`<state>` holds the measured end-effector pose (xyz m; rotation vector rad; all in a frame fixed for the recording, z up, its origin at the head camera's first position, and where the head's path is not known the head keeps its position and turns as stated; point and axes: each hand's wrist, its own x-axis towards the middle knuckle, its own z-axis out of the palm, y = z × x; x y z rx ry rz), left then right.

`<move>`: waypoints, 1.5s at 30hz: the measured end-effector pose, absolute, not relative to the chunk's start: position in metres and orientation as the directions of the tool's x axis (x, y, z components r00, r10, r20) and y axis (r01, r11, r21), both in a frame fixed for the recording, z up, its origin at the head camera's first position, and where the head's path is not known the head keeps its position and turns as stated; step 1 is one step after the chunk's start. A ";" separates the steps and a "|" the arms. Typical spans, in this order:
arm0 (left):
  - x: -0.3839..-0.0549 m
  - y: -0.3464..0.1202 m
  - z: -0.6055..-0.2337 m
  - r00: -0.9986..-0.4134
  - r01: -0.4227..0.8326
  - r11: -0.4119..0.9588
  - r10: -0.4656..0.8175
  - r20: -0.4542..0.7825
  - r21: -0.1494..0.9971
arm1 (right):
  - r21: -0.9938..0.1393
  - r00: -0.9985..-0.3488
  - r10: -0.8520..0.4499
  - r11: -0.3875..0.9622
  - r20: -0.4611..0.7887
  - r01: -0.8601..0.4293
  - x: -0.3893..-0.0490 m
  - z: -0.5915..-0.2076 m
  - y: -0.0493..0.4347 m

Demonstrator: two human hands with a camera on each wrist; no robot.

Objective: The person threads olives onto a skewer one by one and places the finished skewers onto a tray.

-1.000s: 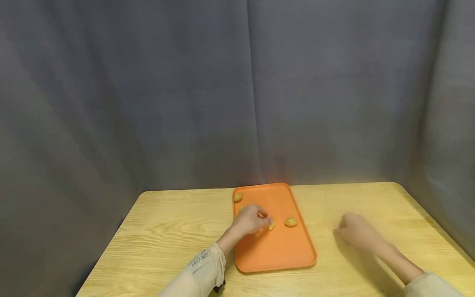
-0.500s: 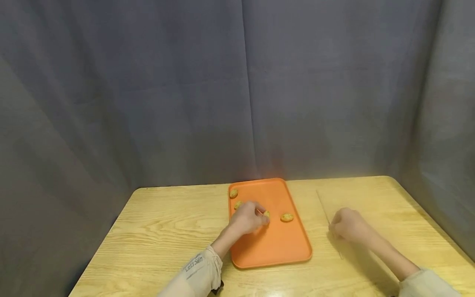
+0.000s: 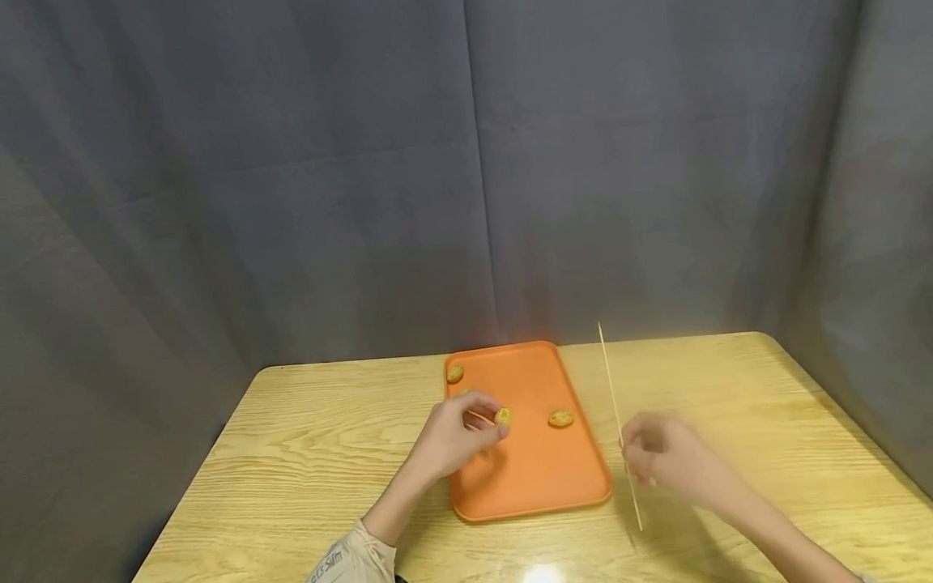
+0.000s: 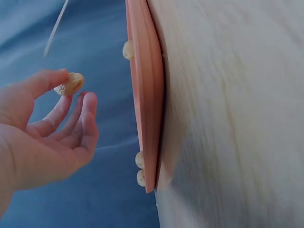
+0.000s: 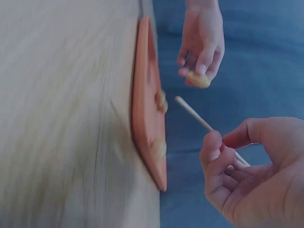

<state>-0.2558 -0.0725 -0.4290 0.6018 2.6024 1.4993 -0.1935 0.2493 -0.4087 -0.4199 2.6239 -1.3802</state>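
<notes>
My left hand (image 3: 450, 441) pinches a wrinkled, yellow-brown dried fruit (image 3: 502, 416) between thumb and fingertips, raised above an orange tray (image 3: 535, 482). In the left wrist view, that dried fruit (image 4: 70, 84) sticks out past the thumb. To the right of the tray, my right hand (image 3: 678, 460) holds a thin bamboo skewer (image 3: 611, 380) between thumb and fingers, lifted off the table and slanting. The skewer (image 5: 194, 113) and the dried fruit are apart. On the tray lie one similar fruit (image 3: 560, 418) at right and another (image 3: 455, 373) in the far left corner; a third is mostly hidden behind my left hand.
The tray rests on a light wooden table (image 3: 313, 453) with rounded far corners. A grey curtain (image 3: 350, 202) hangs behind the table and along its sides. Bare wood shows to the left and right of the tray.
The left hand has lifted the dried fruit off the tray and drawn it slightly left. The right hand has raised the skewer from the table and moved left, closer to the tray.
</notes>
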 end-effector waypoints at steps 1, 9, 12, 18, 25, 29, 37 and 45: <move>-0.254 -0.074 -0.428 -0.920 0.289 0.433 0.373 0.122 0.854 | -0.821 -0.946 -0.323 0.536 0.016 -0.197 -0.190 -0.407 0.247; -0.250 -0.084 -0.418 -0.915 0.309 0.360 0.364 0.173 0.880 | -0.809 -0.914 -0.386 0.494 0.124 -0.319 -0.175 -0.392 0.229; -0.250 -0.085 -0.416 -0.916 0.306 0.313 0.356 0.188 0.899 | -0.783 -0.901 -0.380 0.486 0.211 -0.389 -0.170 -0.389 0.227; -0.254 -0.089 -0.414 -0.918 0.218 0.117 0.362 0.163 0.969 | -0.687 -0.900 -0.196 0.589 0.390 -0.426 -0.166 -0.387 0.228; -0.260 -0.097 -0.412 -0.894 0.016 -0.167 0.439 0.090 0.986 | -0.673 -0.859 -0.111 0.574 0.500 -0.466 -0.162 -0.387 0.234; -0.261 -0.100 -0.412 -0.873 -0.007 -0.280 0.470 0.131 0.960 | -0.643 -0.813 -0.164 0.534 0.559 -0.550 -0.161 -0.390 0.232; -0.259 -0.102 -0.410 -0.850 0.058 -0.321 0.480 0.215 0.945 | -0.648 -0.774 -0.289 0.426 0.564 -0.631 -0.164 -0.399 0.229; -0.255 -0.096 -0.411 -0.859 0.066 -0.300 0.468 0.207 0.952 | -0.672 -0.797 -0.328 0.429 0.506 -0.603 -0.164 -0.404 0.227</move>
